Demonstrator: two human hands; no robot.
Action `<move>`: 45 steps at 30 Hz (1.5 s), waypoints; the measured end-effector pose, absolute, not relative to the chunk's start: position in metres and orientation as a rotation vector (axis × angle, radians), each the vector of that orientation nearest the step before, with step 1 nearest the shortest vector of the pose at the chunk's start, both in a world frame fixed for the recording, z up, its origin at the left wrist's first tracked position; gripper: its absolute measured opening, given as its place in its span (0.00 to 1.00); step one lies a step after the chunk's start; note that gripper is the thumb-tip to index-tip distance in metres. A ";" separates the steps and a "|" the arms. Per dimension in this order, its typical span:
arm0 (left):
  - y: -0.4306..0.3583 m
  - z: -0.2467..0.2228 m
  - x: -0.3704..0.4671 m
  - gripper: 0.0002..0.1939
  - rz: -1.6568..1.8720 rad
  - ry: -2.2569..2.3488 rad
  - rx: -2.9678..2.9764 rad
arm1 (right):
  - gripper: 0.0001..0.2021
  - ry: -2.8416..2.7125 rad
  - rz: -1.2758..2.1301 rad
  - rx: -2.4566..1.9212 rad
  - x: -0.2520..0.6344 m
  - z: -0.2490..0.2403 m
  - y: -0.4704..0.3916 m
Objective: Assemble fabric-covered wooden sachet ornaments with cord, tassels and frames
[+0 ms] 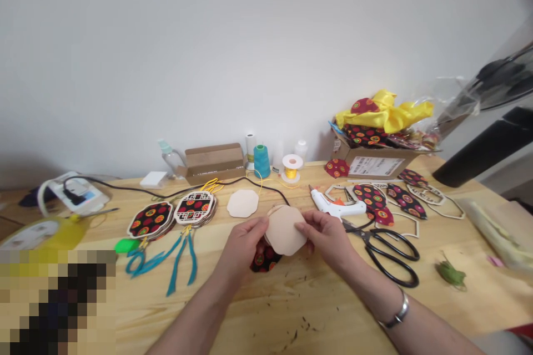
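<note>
Between my two hands is a plain beige octagonal card (pixel 286 231), tilted so that its flat face shows. My left hand (pixel 245 239) pinches its left edge, where a second layer peeks out behind it. At the right edge, my right hand (pixel 327 236) grips the card between thumb and fingers. Under the left fingers, a black patterned fabric piece (pixel 266 262) is partly hidden. Just beyond my left hand, another beige card (pixel 242 203) lies flat. A white glue gun (pixel 338 206) and black-handled scissors (pixel 393 255) rest to the right of my right hand.
Finished-looking patterned pieces with teal tassels (pixel 195 208) lie at left, near a power strip (pixel 79 194). Teal thread (pixel 262 162) and a yellow cord spool (pixel 292 166) stand at the back. A cardboard box (pixel 375 163) of fabric is at right, with frames and fabric pieces (pixel 406 201) before it.
</note>
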State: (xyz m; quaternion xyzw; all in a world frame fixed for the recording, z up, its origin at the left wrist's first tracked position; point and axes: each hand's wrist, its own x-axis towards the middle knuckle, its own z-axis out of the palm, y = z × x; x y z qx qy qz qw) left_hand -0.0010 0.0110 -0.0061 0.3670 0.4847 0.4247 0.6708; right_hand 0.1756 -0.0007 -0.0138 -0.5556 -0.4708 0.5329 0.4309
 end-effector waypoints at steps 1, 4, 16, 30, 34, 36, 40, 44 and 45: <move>0.013 -0.006 -0.003 0.16 0.974 1.149 0.833 | 0.12 -1.170 1.333 -1.397 0.175 -0.014 -0.001; 0.019 -0.006 -0.009 0.18 1.026 1.198 0.796 | 0.10 -1.152 1.332 -1.431 0.174 -0.014 -0.002; 0.032 -0.001 -0.016 0.10 1.419 1.116 0.583 | 0.08 -1.360 1.520 -1.525 0.179 -0.015 -0.001; 0.029 0.001 -0.020 0.14 1.011 1.457 1.016 | 0.08 -1.520 1.836 -1.295 0.183 -0.014 -0.007; 0.024 -0.007 -0.021 0.18 0.711 1.507 1.824 | 0.09 -1.553 1.948 -1.151 0.184 -0.010 -0.008; 0.022 -0.011 -0.020 0.17 0.560 1.486 2.077 | 0.09 -1.548 1.992 -1.096 0.184 -0.007 -0.009; 0.020 -0.010 -0.017 0.06 0.417 1.446 2.164 | 0.08 -1.527 2.015 -1.096 0.184 -0.005 -0.009; 0.018 -0.006 -0.013 0.12 0.799 1.609 1.970 | 0.08 -1.520 1.906 -1.224 0.182 -0.009 -0.007; 0.018 -0.006 -0.012 0.16 0.918 1.601 1.919 | 0.08 -1.517 1.865 -1.261 0.181 -0.010 -0.006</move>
